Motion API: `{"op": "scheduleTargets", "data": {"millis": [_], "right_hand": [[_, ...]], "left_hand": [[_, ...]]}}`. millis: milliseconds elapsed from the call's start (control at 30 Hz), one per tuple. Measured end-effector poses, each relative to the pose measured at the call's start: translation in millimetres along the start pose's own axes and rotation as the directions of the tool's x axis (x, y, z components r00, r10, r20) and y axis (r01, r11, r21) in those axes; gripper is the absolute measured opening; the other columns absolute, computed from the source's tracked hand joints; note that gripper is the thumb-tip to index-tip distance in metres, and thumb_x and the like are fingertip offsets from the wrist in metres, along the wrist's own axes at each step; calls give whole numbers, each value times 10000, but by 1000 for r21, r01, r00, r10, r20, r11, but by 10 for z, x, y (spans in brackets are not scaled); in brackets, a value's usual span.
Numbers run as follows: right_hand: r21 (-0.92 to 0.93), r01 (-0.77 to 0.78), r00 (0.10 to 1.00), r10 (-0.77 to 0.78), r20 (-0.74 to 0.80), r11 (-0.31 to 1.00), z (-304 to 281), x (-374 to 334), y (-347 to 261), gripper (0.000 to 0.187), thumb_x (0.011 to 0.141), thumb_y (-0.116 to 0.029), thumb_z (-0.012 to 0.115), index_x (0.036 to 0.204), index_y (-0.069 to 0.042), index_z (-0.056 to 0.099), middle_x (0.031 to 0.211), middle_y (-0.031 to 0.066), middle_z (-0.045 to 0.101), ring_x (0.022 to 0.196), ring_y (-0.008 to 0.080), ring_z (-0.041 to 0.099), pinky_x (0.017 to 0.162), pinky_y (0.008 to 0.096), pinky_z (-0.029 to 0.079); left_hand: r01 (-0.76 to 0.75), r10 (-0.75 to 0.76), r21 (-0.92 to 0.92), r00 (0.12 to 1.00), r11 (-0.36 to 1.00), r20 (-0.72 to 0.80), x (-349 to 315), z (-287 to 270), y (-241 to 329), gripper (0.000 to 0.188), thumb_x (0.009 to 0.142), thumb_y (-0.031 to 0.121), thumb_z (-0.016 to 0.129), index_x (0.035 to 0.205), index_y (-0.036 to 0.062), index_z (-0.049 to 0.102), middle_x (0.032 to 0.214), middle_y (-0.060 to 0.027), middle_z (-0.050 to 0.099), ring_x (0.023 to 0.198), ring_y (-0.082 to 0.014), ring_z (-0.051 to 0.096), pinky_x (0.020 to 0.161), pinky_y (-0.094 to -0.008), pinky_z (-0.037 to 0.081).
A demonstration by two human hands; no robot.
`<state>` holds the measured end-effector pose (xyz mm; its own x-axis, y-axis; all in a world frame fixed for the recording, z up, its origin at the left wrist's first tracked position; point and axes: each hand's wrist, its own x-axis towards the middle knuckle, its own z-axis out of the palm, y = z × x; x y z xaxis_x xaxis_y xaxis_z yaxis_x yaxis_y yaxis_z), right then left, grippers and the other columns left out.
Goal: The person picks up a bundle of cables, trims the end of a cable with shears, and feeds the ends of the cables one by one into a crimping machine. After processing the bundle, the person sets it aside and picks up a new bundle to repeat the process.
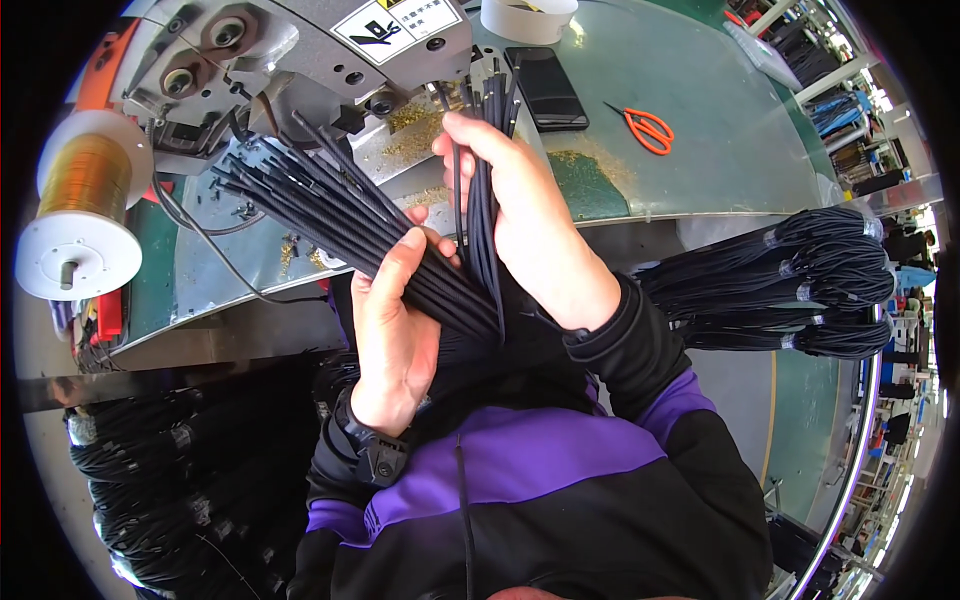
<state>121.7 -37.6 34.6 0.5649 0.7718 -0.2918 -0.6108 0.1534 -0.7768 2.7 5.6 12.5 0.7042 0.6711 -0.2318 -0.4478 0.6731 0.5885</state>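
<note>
My left hand (392, 320) is wrapped round a thick bundle of black cords (320, 200), whose cut ends fan out toward the upper left. Just right of it, my right hand (515, 190) grips a second, upright bunch of black cords (482, 220), ends pointing up at the machine. One cord stands slightly apart from that bunch, by the right fingertips. Both bundles meet low in front of my chest, where their lower parts are lost against dark clothing. Above the hands is a grey metal machine (300, 50) with brass-coloured scraps (410, 115) on its bed.
A spool of copper-coloured wire (85, 190) stands at the left. On the green table (690, 90) lie a black phone (546, 88) and orange-handled snips (648, 130). Bundled black cords (800, 280) hang on a rail at the right; more cords (170, 490) hang at lower left.
</note>
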Motion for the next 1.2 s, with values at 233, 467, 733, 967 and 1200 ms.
{"op": "scheduleTargets", "data": {"millis": [233,467,733,967,1200], "right_hand": [[-287,86,993,-60,100,954,-55,-87,124,202,797,-263,583,782,-62,570,653,-17,522,538,41,424,494,178,337],[-159,190,982,-191,12,969,-77,-89,102,195,798,-250,582,777,-57,570,659,-16,525,562,43,436,503,179,347],[-57,114,993,-113,13,992,53,38,-28,218,797,-255,581,784,-38,579,630,-21,513,555,41,433,511,178,352],[-344,128,992,-114,60,930,-84,-150,124,229,788,-266,593,774,-38,586,600,-26,500,521,44,428,506,163,345],[-120,170,985,-172,-5,978,-69,-20,22,223,776,-269,613,781,-48,589,603,-27,506,514,44,425,489,149,327]], "left_hand": [[8,-10,79,999,997,34,57,-84,-141,127,795,34,573,916,11,545,814,-56,573,704,-150,554,683,-270,449],[2,-2,76,1000,997,2,36,-51,-93,120,802,34,560,918,7,542,795,-54,565,696,-150,551,677,-277,452],[-24,24,9,1000,1000,6,77,-24,18,123,813,53,555,927,9,540,786,-45,563,694,-138,546,662,-277,448],[2,-13,135,997,991,79,79,-44,-168,126,813,59,558,927,10,540,794,-41,562,701,-129,546,666,-283,452],[5,-6,-13,997,1000,-73,21,5,-5,136,813,71,562,937,22,539,785,-45,559,693,-141,543,687,-290,458]]}}
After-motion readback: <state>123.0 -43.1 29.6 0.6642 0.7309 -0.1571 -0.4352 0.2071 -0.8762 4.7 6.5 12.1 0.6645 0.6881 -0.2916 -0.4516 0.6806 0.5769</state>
